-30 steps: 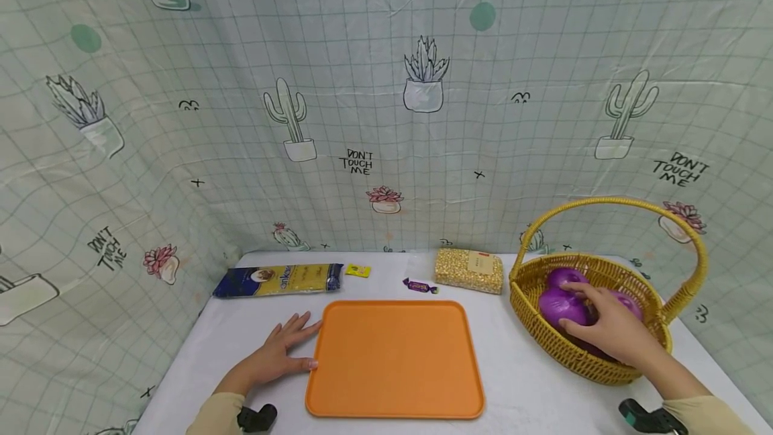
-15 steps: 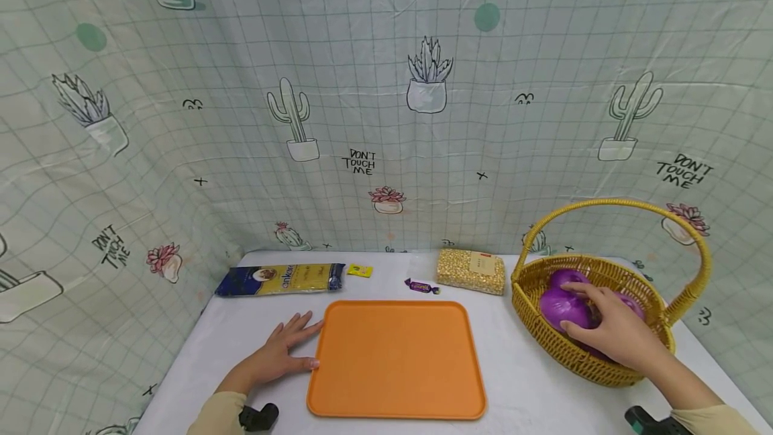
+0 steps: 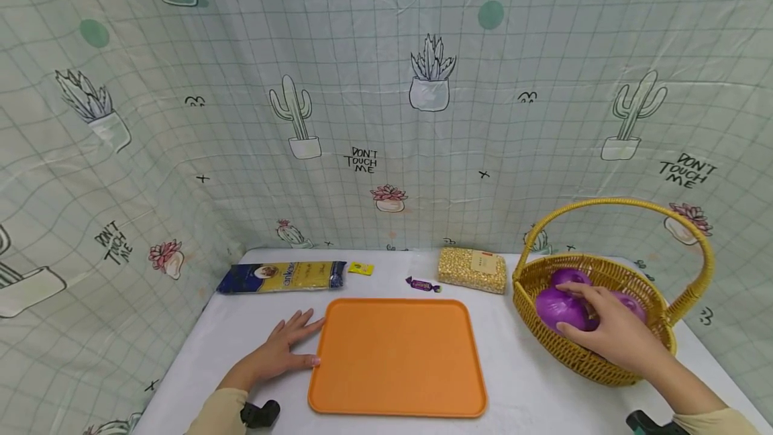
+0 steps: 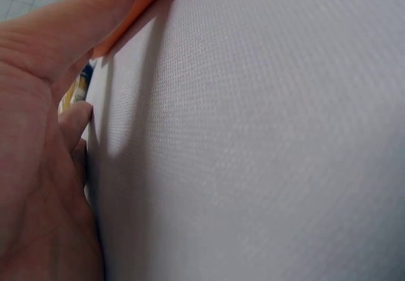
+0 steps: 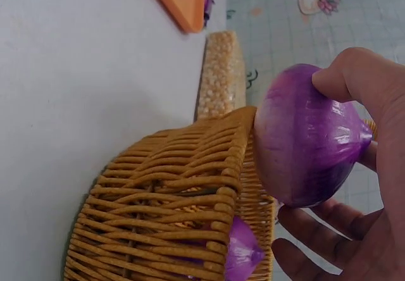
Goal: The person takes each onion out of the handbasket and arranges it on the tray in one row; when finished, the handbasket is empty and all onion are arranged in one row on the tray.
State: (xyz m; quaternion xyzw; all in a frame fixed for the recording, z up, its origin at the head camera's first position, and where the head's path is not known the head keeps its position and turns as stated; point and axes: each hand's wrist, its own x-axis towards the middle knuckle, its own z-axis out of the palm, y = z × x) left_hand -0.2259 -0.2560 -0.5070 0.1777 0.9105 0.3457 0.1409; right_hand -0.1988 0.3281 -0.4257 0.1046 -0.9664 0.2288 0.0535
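Note:
A woven yellow basket [image 3: 537, 334] with a tall handle stands at the table's right and holds purple onions. My right hand [image 3: 606, 331] reaches into it and grips the nearest purple onion [image 3: 560, 307]. In the right wrist view that onion [image 5: 304, 135] sits between my thumb [image 5: 357, 72] and curled fingers, level with the basket rim [image 5: 190, 186]. Another onion [image 5: 243, 252] lies lower inside. My left hand [image 3: 280, 351] rests flat on the white tablecloth, thumb against the left edge of an orange tray [image 3: 395, 354].
Along the back of the table lie a blue and yellow pasta packet [image 3: 280, 277], a small yellow sachet [image 3: 360, 268], a purple wrapped sweet [image 3: 423, 284] and a bag of corn kernels [image 3: 472, 269]. A cactus-print curtain surrounds the table.
My right hand has shifted only slightly on the onion in the basket. The left hand and the tray have not moved.

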